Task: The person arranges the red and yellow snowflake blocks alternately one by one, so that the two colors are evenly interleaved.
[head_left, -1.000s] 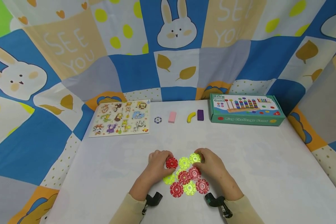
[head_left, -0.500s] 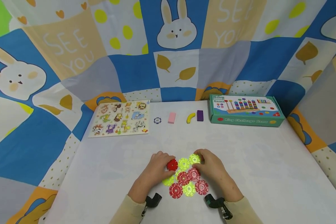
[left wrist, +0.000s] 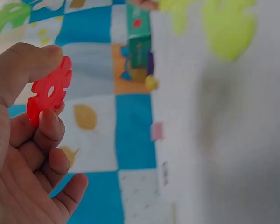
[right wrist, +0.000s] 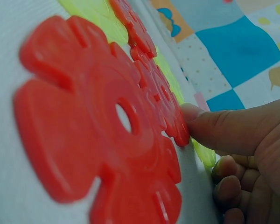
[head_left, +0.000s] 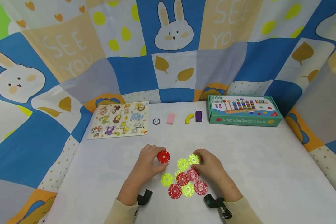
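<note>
My left hand (head_left: 146,161) pinches a red notched interlocking disc (head_left: 165,160) between thumb and fingers, held apart from the others at the left. In the left wrist view that red disc (left wrist: 49,81) stands edge-up between thumb tip and index finger. My right hand (head_left: 211,165) has its thumb and fingers around a yellow-green interlocking disc (head_left: 191,157) at the cluster's upper right. Another yellow-green disc (head_left: 180,161) lies beside it. Below are overlapping red discs (head_left: 179,180) and a lone yellow-green disc (head_left: 164,182). A red disc (right wrist: 74,130) fills much of the right wrist view.
Along the back of the white table (head_left: 100,174) lie an animal puzzle board (head_left: 119,119), a poker chip (head_left: 156,121), a pink block (head_left: 170,118), a yellow banana-shaped piece (head_left: 189,119), a purple block (head_left: 198,116) and a green game box (head_left: 243,120). A patterned cloth (head_left: 176,74) hangs behind.
My left hand has drawn the red disc left and away from the cluster, uncovering the yellow-green disc at the left. My right hand stays at its yellow-green disc.
</note>
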Motion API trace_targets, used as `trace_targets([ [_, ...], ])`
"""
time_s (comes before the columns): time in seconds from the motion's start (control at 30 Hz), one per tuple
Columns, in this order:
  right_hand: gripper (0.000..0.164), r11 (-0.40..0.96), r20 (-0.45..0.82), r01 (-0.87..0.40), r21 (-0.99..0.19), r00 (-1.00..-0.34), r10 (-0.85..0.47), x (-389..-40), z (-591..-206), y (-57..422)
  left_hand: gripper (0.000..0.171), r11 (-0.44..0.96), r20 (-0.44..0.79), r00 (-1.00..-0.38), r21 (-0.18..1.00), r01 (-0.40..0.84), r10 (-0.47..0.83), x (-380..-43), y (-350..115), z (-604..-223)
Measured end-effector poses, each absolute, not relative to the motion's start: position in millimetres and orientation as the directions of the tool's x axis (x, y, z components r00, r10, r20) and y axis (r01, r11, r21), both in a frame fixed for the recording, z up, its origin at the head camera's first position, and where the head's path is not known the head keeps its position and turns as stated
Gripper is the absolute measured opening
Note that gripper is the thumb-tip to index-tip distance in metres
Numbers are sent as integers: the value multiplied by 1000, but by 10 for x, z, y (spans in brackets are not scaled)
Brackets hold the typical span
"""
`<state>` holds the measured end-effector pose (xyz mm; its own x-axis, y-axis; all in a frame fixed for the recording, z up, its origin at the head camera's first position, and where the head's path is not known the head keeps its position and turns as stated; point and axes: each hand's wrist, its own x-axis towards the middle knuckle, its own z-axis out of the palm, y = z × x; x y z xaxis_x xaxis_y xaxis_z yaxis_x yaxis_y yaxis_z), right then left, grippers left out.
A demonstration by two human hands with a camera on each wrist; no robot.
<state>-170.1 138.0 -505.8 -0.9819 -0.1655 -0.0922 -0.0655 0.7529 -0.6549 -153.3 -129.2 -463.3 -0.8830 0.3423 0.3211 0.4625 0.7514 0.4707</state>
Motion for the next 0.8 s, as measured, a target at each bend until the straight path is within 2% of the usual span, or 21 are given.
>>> trace_targets([
  [0.2, 43, 746, -89, -60, -663, -983, -158, -1709, -5066, 1387, 53, 697, 426, -864, 532, 481, 270, -1517, -1502, -4427],
  [0.43, 45, 742, -89, -59, -668, -983, -159, -1715, -5091, 1398, 55, 681, 515, -834, 539, 495, 198, -1487, -1708, -4221],
  [0.63, 45, 741, -84, -66, -668, -983, -163, -1721, -5100, 1408, 56, 745, 570, -815, 499, 443, 103, -1467, -1839, -4070],
  [0.8, 44, 738, -83, -68, -671, -983, -166, -1717, -5097, 1410, 56, 779, 565, -825, 509, 366, 18, -1471, -1970, -4030],
])
